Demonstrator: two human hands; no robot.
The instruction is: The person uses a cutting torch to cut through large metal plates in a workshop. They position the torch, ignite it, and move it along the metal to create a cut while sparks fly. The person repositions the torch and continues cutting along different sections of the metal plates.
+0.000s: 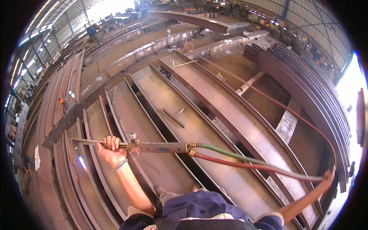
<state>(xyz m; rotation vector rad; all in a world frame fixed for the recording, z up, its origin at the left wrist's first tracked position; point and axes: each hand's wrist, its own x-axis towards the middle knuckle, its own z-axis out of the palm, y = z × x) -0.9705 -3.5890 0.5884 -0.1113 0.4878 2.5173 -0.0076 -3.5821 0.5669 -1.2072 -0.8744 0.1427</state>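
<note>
Landmark: T-shaped metal piece (174,118). Torch (163,147), rigid, handle flat-sided, is nearer the wearer; left hand (111,151) curls around its slim tubes. Right hand (328,175), blurred, far right of landmark, closes around flexible red and green hoses (230,165). Judged step: managing hoses; next move calls for slack.

You wear a dark navy top (203,207) that bunches in loose folds at the front, with short dark sleeves (270,222) showing pale cream edging (278,217). A braided black-and-silver bracelet (120,165) circles your wrist below the bare left hand (112,152); your right hand (328,176), also ungloved, is blurred. Some greyish cloth (170,196) shows beside the navy.
</note>
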